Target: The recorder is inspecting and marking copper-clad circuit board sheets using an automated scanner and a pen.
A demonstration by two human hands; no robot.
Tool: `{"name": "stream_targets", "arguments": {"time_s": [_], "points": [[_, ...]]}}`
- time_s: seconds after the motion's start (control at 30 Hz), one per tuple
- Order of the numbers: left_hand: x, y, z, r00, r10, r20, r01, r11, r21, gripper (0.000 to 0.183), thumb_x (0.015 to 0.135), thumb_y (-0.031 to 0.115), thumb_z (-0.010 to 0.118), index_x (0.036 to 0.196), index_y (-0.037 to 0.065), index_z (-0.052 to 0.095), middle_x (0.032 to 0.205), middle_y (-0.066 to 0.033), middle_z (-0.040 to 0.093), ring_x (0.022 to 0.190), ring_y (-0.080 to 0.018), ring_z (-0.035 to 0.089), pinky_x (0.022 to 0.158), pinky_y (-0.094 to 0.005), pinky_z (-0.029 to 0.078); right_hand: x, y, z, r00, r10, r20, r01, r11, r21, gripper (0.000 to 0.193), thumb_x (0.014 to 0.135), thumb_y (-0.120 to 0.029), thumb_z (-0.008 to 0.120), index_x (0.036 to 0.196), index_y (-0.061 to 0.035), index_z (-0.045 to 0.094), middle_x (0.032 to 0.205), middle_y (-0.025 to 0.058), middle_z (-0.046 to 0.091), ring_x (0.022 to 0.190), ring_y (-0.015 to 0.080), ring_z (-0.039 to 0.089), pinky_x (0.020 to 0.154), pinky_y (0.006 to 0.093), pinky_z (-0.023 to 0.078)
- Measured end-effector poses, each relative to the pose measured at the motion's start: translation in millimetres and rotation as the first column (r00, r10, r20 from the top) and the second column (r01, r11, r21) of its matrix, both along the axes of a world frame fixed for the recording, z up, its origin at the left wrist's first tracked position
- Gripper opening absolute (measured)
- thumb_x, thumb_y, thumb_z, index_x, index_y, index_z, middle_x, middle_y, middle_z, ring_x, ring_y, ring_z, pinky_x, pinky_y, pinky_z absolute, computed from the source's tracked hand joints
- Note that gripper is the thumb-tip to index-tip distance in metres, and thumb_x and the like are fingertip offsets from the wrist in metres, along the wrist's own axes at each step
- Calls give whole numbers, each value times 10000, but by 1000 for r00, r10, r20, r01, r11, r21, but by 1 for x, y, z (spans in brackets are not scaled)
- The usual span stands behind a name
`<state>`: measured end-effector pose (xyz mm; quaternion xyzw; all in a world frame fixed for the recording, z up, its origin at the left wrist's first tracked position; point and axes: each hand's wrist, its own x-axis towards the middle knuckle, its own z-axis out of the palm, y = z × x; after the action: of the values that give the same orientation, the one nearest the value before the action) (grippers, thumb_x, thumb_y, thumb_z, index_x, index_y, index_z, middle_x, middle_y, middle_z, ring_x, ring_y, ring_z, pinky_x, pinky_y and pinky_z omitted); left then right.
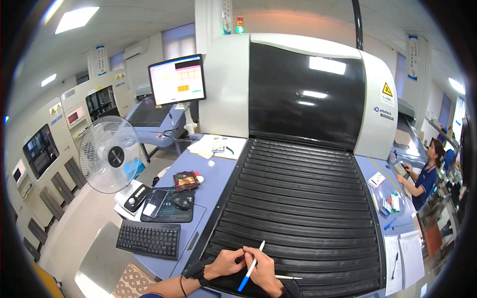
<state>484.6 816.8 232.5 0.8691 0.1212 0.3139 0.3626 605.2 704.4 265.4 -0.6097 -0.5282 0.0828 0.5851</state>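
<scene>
My right hand (pixel 261 270) is closed round a white marker pen (pixel 252 264) with a blue end that points down toward me. Beside it, my left hand (pixel 226 263) is curled, its fingertips meeting those of the right. Whatever lies between the left fingertips, if anything, is too small or hidden to make out. Both hands are over the near end of a black ribbed cover (pixel 298 198). By my right wrist a thin pale stick (pixel 288 277) lies on the ribs. Dark bands wrap both wrists.
A large machine with a dark hood (pixel 305 94) stands ahead. To the left are a keyboard (pixel 148 239), a mouse (pixel 182 200), a phone (pixel 155 202), a monitor (pixel 177 79) and a fan (pixel 110 155). Papers (pixel 403 263) lie at the right, where another person (pixel 426 174) works farther off.
</scene>
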Motion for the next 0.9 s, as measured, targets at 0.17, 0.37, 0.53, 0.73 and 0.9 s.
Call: {"name": "stream_targets", "arguments": {"time_s": [0.17,0.37,0.53,0.73,0.9], "points": [[-2,-1,3,1000,-16,7,16,1000,-8,241,830,110,734,1016,5,622,764,-150,678,657,-319,688,567,-356,524,-4,-2,6,1000,-2,15,2,1000,16,176,925,-84,639,1075,-2,680,917,177,716,806,287,723,705,335,569],[-1,-5,4,999,2,-37,-5,998,-64,261,825,88,734,1026,-21,609,812,-160,711,748,-284,732,644,-327,559,-2,-2,5,1000,-2,-2,2,999,46,182,921,-82,645,1077,6,677,939,183,720,825,295,726,710,337,576],[-1,-3,4,998,0,-57,-3,999,-48,272,819,84,728,1045,-19,616,833,-171,714,764,-290,733,650,-330,560,2,-1,-1,1000,1,8,-2,999,47,185,920,-86,649,1077,6,678,922,181,718,814,299,724,706,337,576],[1,-5,5,998,37,-50,-38,999,-15,280,818,81,718,1066,-14,628,836,-173,714,772,-277,737,655,-323,563,-2,-1,2,999,-34,15,33,993,109,191,917,-84,650,1082,9,677,916,178,719,793,292,721,709,339,571],[2,-4,3,998,52,18,-52,999,-3,220,850,100,714,1034,13,633,777,-136,703,697,-250,725,630,-315,568,-6,-4,3,994,-93,-58,99,990,100,363,918,-127,634,1259,-14,587,1195,218,647,1002,360,674,861,384,548]]}}
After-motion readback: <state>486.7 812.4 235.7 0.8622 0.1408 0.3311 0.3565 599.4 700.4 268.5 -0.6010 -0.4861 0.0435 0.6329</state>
